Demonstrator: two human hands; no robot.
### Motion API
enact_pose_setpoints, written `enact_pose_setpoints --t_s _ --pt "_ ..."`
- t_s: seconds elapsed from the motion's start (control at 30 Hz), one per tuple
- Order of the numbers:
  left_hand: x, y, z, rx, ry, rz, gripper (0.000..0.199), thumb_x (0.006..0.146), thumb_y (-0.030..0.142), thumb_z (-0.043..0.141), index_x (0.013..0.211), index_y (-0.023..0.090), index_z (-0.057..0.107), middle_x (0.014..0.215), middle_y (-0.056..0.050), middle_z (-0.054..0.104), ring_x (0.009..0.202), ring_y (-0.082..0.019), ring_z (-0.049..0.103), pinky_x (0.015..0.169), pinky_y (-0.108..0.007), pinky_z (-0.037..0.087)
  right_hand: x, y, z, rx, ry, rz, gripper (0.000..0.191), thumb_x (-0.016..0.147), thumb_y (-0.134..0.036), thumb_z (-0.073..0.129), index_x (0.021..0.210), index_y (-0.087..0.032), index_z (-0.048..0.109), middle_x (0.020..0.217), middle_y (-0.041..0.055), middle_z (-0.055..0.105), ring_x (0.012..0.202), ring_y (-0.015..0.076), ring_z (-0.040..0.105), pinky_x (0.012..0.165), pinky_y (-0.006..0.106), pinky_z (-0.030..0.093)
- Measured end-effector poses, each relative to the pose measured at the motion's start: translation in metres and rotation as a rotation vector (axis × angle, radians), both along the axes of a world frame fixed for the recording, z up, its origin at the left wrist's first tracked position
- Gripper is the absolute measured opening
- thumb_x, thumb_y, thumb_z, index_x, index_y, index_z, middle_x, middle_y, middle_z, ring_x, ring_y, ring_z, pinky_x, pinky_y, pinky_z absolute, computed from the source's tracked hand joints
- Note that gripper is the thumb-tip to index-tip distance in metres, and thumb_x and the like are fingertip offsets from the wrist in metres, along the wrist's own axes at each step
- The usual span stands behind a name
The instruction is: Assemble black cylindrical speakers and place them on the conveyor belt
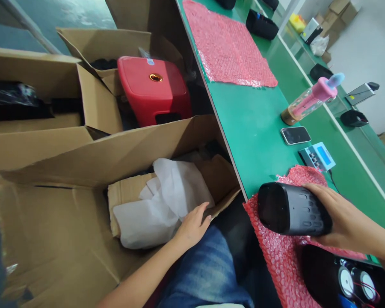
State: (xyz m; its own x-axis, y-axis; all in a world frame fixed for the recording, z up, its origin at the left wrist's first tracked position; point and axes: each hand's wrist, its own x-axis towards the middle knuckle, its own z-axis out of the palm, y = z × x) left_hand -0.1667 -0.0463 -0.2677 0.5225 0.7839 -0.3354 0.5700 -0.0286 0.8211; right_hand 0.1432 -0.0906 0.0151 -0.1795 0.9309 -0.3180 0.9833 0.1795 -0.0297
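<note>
Under right hand [336,216], black speaker [291,209]

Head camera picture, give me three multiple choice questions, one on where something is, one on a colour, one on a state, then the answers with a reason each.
1. Where does the black speaker lie?
A. on the pink bubble wrap at the table's near edge
B. inside the cardboard box
C. on the red stool

2. What colour is the table top?
A. white
B. green
C. blue

3. What is the left hand doing?
A. holding the phone
B. resting in the lap
C. reaching into the open cardboard box, fingers on white wrapping

Answers:
1 A: the right hand grips the speaker over the pink bubble wrap.
2 B: the bare surface around the phone is green.
3 C: the hand touches the white wrapping in the cardboard box.
</note>
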Motion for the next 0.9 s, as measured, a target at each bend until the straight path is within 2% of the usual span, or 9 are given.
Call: enact_pose_setpoints --t_s 0.3,0.5,0.63,0.77,0.83,0.9 --pt "0.003 0.000 0.000 -0.112 0.002 0.147 0.063 0.083 0.035 0.043 0.140 0.014 0.027 0.122 -0.016 0.058 0.104 -0.024 0.061 0.095 -0.045 0.048 0.008 0.005 0.001 0.028 0.003 0.070 0.085 0.070 -0.045 0.066 0.140 -0.018 0.026 0.124 0.0165 0.054 0.108 0.0338 0.057 0.088 0.045 0.051" --pt "0.004 -0.001 -0.003 -0.099 -0.025 0.159 0.061 0.083 0.033 0.045 0.139 0.017 0.028 0.117 -0.014 0.060 0.102 -0.025 0.062 0.092 -0.046 0.049 0.005 0.004 0.001 0.054 -0.040 0.094 0.083 0.069 -0.043 0.064 0.139 -0.017 0.028 0.120 0.0175 0.057 0.103 0.0346 0.059 0.085 0.047 0.052" --pt "0.004 0.000 -0.002 -0.106 -0.018 0.136 0.060 0.083 0.035 0.043 0.138 0.015 0.029 0.117 -0.015 0.060 0.102 -0.026 0.061 0.091 -0.046 0.049 0.006 0.004 0.000 0.018 -0.053 0.066 0.083 0.069 -0.044 0.063 0.139 -0.017 0.026 0.125 0.0174 0.053 0.111 0.0349 0.055 0.090 0.049 0.049" --pt "0.006 -0.002 -0.004 -0.116 -0.037 0.138 0.059 0.084 0.035 0.043 0.138 0.016 0.030 0.115 -0.014 0.060 0.103 -0.025 0.061 0.092 -0.045 0.048 0.008 0.006 -0.004 0.010 -0.030 0.077 0.085 0.068 -0.040 0.063 0.140 -0.017 0.023 0.131 0.0178 0.047 0.120 0.0363 0.047 0.100 0.052 0.040" --pt "0.005 -0.004 -0.005 -0.119 -0.041 0.139 0.059 0.084 0.034 0.043 0.138 0.016 0.031 0.115 -0.013 0.061 0.103 -0.025 0.061 0.093 -0.045 0.048 0.010 0.006 -0.008 0.069 -0.015 0.126 0.091 0.068 -0.047 0.066 0.142 -0.017 0.022 0.132 0.0190 0.046 0.120 0.0389 0.046 0.100 0.055 0.038" --pt "0.003 -0.004 -0.005 -0.117 -0.034 0.114 0.056 0.084 0.033 0.042 0.137 0.015 0.034 0.116 -0.014 0.062 0.104 -0.026 0.061 0.093 -0.044 0.048 0.013 0.005 -0.014 0.128 0.014 0.161 0.098 0.068 -0.064 0.063 0.143 -0.016 0.023 0.131 0.0200 0.047 0.116 0.0411 0.048 0.096 0.056 0.040"
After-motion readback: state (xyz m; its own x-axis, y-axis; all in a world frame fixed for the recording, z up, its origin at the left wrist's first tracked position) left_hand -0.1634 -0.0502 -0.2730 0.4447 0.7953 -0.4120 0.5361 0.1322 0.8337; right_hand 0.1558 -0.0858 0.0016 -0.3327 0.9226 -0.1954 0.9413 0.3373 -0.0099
